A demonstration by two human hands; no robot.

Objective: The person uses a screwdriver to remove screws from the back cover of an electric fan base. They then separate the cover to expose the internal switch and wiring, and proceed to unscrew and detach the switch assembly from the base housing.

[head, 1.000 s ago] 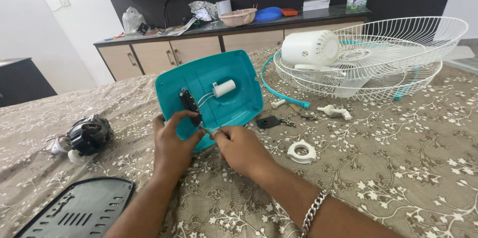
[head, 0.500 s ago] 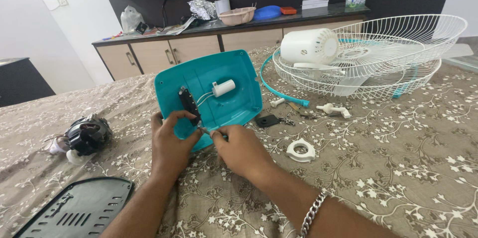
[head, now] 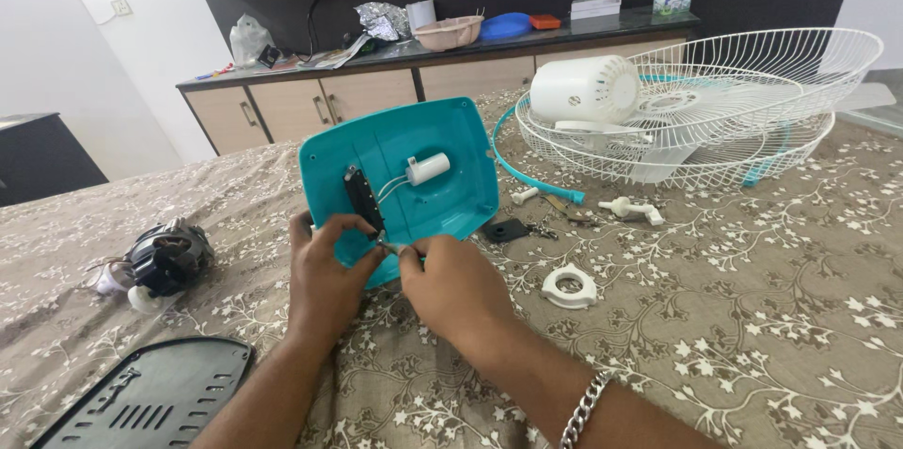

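Hands meet at the near edge of the teal plastic housing (head: pixel 414 162), which stands tilted on the patterned bedspread (head: pixel 752 299) with its hollow side toward me. My left hand (head: pixel 324 270) has its fingers curled around that near rim, thumb tip close to the black switch strip (head: pixel 363 198) mounted inside. My right hand (head: pixel 451 284) is closed in a pinch on a small metal piece (head: pixel 390 247), too small for me to say whether it is a screw or a tool tip, pressed at the lower end of the strip. White wires run from the strip to a white cylindrical capacitor (head: pixel 428 168) further inside the shell. I judge the step in hand to be working the fastening at the foot of the switch strip; what it calls for next, as I see it, is a steady brace from the left hand while the right turns or seats the piece without slipping toward the wires. Toward the left edge of the bedspread lies a dark motor (head: pixel 169 256), at the near left corner a black vented plate (head: pixel 150 397), and on the far right the white wire guards (head: pixel 715 120).
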